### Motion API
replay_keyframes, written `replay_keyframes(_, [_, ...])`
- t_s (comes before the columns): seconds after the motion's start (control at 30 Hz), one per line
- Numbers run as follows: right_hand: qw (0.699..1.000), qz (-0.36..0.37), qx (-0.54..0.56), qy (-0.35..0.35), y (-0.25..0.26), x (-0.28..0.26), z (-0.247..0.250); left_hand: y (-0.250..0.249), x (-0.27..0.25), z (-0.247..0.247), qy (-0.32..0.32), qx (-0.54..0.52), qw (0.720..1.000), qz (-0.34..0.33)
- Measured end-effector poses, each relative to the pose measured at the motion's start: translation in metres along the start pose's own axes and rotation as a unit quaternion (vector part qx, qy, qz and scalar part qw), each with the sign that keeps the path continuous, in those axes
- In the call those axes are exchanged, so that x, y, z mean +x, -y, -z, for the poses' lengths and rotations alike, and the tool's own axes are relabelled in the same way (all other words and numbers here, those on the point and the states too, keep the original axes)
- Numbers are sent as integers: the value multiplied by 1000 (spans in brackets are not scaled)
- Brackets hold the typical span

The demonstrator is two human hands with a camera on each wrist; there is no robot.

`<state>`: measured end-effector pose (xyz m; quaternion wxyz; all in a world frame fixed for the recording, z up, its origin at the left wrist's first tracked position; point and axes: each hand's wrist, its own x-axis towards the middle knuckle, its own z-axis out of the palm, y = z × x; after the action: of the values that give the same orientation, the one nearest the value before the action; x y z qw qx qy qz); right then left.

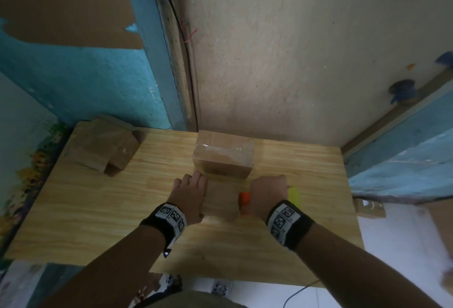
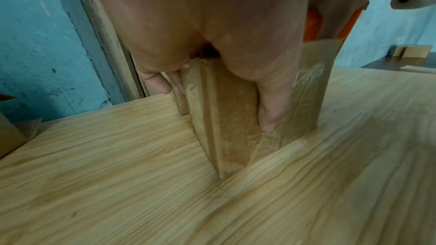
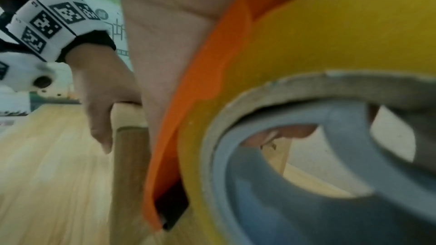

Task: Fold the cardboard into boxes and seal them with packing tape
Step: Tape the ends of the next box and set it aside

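A small brown cardboard box (image 1: 221, 201) stands on the wooden table (image 1: 98, 209) in front of me. My left hand (image 1: 191, 192) grips its left end, with the thumb (image 2: 273, 103) down the near face of the box (image 2: 224, 118) and the fingers (image 2: 153, 81) curled over the far side. My right hand (image 1: 268, 192) holds an orange tape dispenser (image 1: 245, 202) with a yellow tape roll (image 1: 294, 195) against the box's right end. The roll (image 3: 330, 44) and the orange frame (image 3: 200, 100) fill the right wrist view. The dispenser's blade is hidden.
A taped box (image 1: 223, 160) stands just behind the one I hold, near the wall. Partly folded cardboard (image 1: 105, 151) lies at the table's far left corner. More cardboard pieces (image 1: 370, 207) sit off the table's right edge. A black cable (image 1: 188, 75) runs down the wall.
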<state>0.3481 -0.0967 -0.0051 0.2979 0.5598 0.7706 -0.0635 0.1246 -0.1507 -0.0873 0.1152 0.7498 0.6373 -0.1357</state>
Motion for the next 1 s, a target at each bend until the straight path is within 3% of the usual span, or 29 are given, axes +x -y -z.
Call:
replay_keyframes(0.4, [959,-173,225,13,-6,-37,-62,-3,-4,4,4,-29,999,13])
replay_keyframes(0.77, [946,-227,229,22,-22,-42,-77,1,-7,7,21,-30,999,-11])
replay_keyframes(1.0, [959,-201,196,26,-15,-41,-80,1,-7,7,27,-50,998,-14])
